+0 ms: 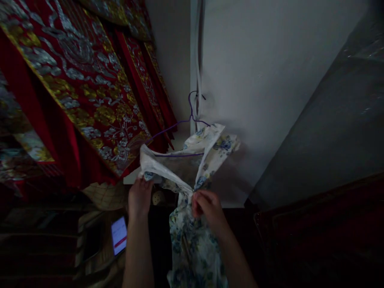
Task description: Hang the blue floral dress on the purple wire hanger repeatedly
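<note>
A white garment with blue and yellow flowers (195, 244) hangs from a thin purple hanger (168, 130), whose hook goes over something on the wall. Its right shoulder sits on the hanger, and the neckline gapes open in a V. My left hand (141, 194) pinches the garment's left sleeve edge, below the hanger's left end. At the bottom of the V, my right hand (207, 204) is closed on the front of the garment. The lower part of the garment drops between my forearms.
Red cloth with gold and silver embroidery (90, 88) hangs at the left. A lit phone (119, 236) lies at lower left on a brownish surface. A white wall panel (255, 72) stands behind the hanger, with translucent plastic sheeting (339, 120) to the right. The scene is dim.
</note>
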A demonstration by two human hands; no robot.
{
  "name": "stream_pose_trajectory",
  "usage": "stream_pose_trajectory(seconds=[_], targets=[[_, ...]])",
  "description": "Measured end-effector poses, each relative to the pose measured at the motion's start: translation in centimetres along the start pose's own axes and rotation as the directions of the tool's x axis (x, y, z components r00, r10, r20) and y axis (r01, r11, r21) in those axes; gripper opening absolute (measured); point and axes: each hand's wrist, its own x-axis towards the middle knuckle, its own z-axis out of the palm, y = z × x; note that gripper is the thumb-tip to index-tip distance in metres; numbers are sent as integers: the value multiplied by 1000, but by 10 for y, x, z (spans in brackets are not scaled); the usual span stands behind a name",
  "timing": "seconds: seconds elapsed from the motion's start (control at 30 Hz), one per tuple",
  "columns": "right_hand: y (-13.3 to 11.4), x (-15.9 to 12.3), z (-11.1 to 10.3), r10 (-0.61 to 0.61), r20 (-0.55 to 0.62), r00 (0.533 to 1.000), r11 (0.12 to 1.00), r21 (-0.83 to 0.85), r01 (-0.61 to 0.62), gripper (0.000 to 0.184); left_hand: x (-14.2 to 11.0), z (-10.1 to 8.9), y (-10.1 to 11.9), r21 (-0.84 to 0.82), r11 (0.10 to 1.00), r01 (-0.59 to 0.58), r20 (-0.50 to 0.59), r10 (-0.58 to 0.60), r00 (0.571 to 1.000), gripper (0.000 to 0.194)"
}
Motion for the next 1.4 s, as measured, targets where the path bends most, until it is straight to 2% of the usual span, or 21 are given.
stream_pose_trajectory(seconds=[0.07, 0.17, 0.27, 0.37, 0.43, 0.53, 0.6, 0.67, 0.73, 0.8, 0.87, 0.97, 1.03, 1.1, 1.13, 1.2, 1.23, 1.3, 1.4], targets=[[8, -14, -2, 31, -22, 999, 999, 10, -31, 42, -28, -18, -19, 130, 991, 34, -87, -23, 996, 18], [11, -31, -14, 89, 29, 996, 993, -75, -87, 41, -52, -22, -30, 293, 951, 104, -99, -78, 992, 29], [10, -39, -29, 173, 128, 977, 971, -189, -147, 41, -60, -5, -30, 378, 922, 90, -130, -43, 991, 38], [14, -38, -41, 221, 190, 957, 940, -304, -156, 41, -71, 21, -32, 323, 942, 90, -128, -50, 991, 43], [20, -34, -45, 171, 136, 976, 929, -353, -114, 35, -83, 38, -35, 317, 945, 84, -65, -67, 996, 44], [29, -26, -48, -12, -82, 997, 943, -331, -16, 29, -100, 55, -36, 384, 923, 35, 69, -66, 995, 41], [30, -25, -47, -119, -249, 961, 953, -301, 40, 34, -108, 62, -33, 416, 909, 12, 171, -91, 981, 39], [27, -26, -43, -146, -314, 938, 961, -271, 59, 38, -115, 67, -30, 456, 890, -26, 268, -109, 957, 36], [21, -29, -35, -109, -255, 961, 978, -203, 57, 47, -119, 70, -26, 526, 844, -103, 363, -113, 925, 32], [16, -31, -21, -73, -133, 988, 989, -136, 55, 53, -120, 72, -22, 585, 786, -197, 434, -99, 896, 27], [12, -33, -6, -58, 9, 998, 993, -105, 59, 49, -116, 74, -17, 607, 750, -263, 468, -70, 881, 25], [1, -30, 7, -49, 243, 969, 994, -85, 72, 54, -99, 74, -8, 605, 734, -309, 520, -70, 851, 26], [-12, -23, 5, -72, 377, 923, 982, -134, 132, 55, -86, 70, -4, 601, 742, -297, 596, -168, 785, 36], [-31, -14, -5, -98, 450, 888, 933, -269, 240, 44, -76, 62, -3, 638, 722, -267, 657, -330, 678, 55], [-41, -8, -13, -114, 451, 885, 883, -361, 298, 40, -72, 57, -3, 681, 683, -266, 666, -425, 614, 63], [-64, 3, -29, -193, 373, 908, 742, -550, 384, 36, -68, 47, -6, 774, 537, -337, 629, -585, 512, 67], [-74, 9, -37, -262, 316, 912, 661, -630, 408, 35, -66, 42, -6, 804, 448, -391, 594, -641, 486, 62], [-92, 20, -51, -434, 232, 870, 506, -736, 449, 31, -58, 32, -2, 822, 294, -489, 535, -693, 483, 51], [-108, 41, -69, -653, 148, 743, 360, -803, 476, 27, -38, 24, 20, 813, 110, -572, 485, -670, 561, 45]])
